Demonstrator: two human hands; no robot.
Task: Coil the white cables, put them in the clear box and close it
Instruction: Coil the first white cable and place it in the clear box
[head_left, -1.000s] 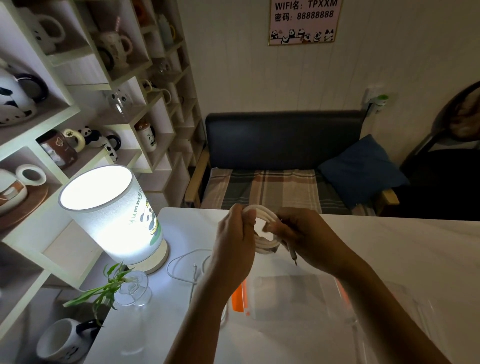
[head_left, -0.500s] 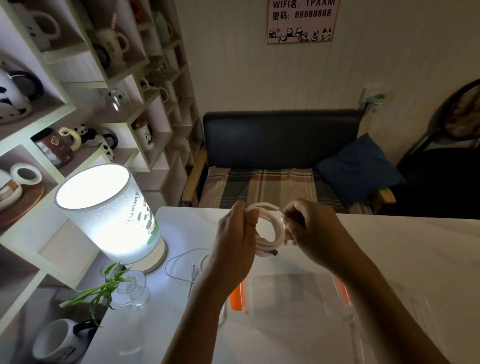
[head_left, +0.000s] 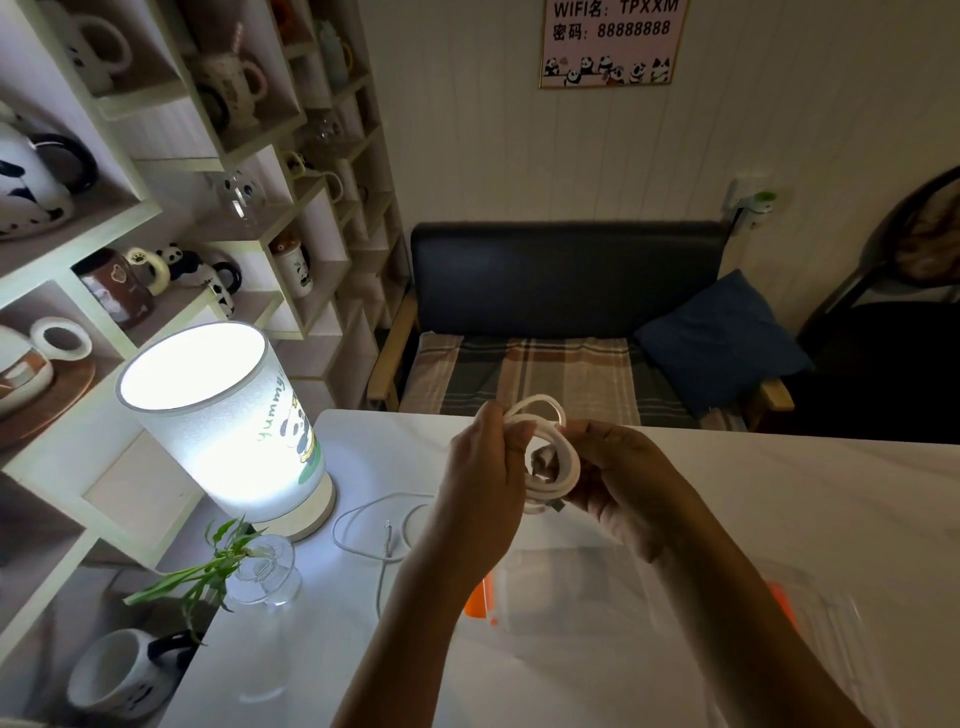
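Note:
A thick white cable is wound into a small coil above the white table. My left hand pinches the coil's left side. My right hand grips its right side, with a plug end poking out below. A second, thin white cable lies loose on the table to the left of my left hand. The clear box with orange latches sits open on the table under my wrists, partly hidden by my forearms. Its clear lid lies to the right.
A lit cylinder lamp stands at the table's left. A glass vase with a green sprig sits in front of it. Shelves of mugs fill the left wall. A dark sofa stands beyond the table's far edge.
My right hand has wrapped the cable's loose end around, and the hanging plug has come up against the coil. Both hands stay over the box.

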